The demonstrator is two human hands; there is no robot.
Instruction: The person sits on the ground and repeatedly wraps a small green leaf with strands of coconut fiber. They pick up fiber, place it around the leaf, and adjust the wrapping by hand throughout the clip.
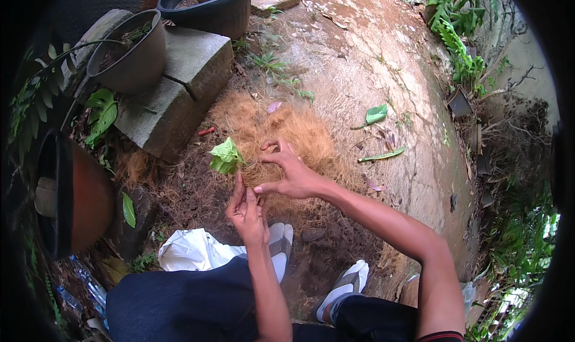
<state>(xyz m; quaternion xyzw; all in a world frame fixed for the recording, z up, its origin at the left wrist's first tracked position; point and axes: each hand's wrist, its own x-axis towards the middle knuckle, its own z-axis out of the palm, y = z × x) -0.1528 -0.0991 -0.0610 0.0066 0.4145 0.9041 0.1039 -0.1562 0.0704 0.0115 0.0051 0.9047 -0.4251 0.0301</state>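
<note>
A small plant with bright green leaves (226, 157) points left from a wad of brown coir-like fibre (261, 173) between my hands. My left hand (248, 213) pinches the wad's lower left side, close to the base of the leaves, with its fingertips together. Thumb and curved fingers of my right hand (291, 173) grip the same wad from the right. The plant's stem and roots are hidden by the fibre and fingers. Beneath both hands spreads a loose heap of orange-brown fibre (299, 129) on dark soil.
Concrete blocks (197, 48) and a grey plant pot (133, 57) stand at upper left, with a larger dark pot (230, 12) behind. A tipped terracotta-coloured pot (90, 195) is at left. A white sack (194, 250) lies near my feet. Cut leaves (376, 114) and a red object (206, 131) lie about.
</note>
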